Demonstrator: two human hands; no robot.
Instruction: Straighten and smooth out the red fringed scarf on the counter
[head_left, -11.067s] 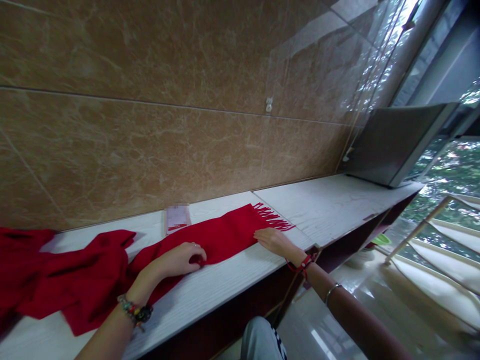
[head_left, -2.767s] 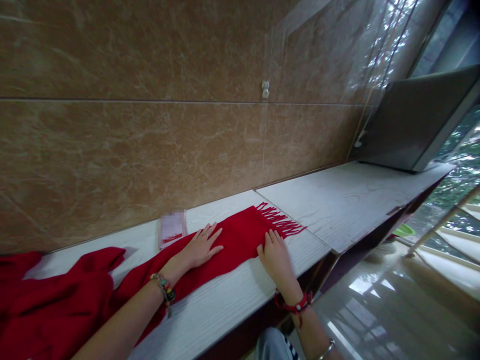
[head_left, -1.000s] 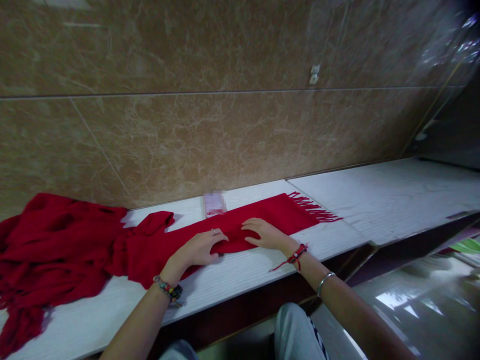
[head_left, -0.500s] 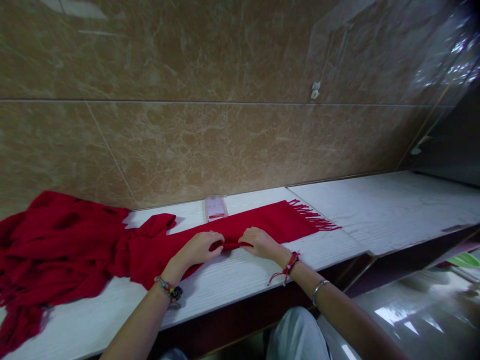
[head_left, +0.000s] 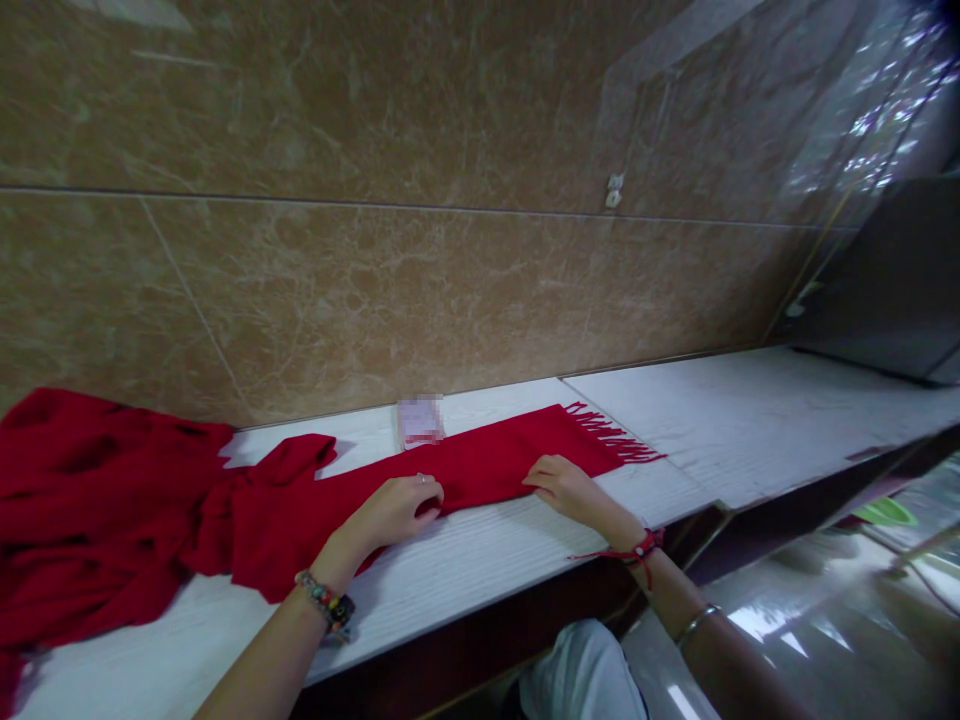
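A red fringed scarf (head_left: pixel 487 455) lies along the white shelf, flat as a narrow strip at its right part and bunched in a loose heap at the left. My left hand (head_left: pixel 397 508) has its fingers curled over the near edge of the strip, closed on the cloth. Farther right, my right hand (head_left: pixel 570 490) pinches the same near edge with thumb and fingers pressed together, not far from the fringe (head_left: pixel 615 435). The fingertips of both hands are partly hidden by cloth or by the hands themselves.
Behind the strip, a small blurred pinkish packet (head_left: pixel 420 422) lies near the marble-tiled wall (head_left: pixel 375 290). The white shelf (head_left: pixel 750 410) runs on to a dark grey box-like object (head_left: pixel 885 280) at right. A green basin (head_left: pixel 886 512) stands low at right.
My right hand has slid right along the scarf's near edge, away from my left hand, which stays at about the same spot. The fold between them now lies flatter. The view has shifted slightly.
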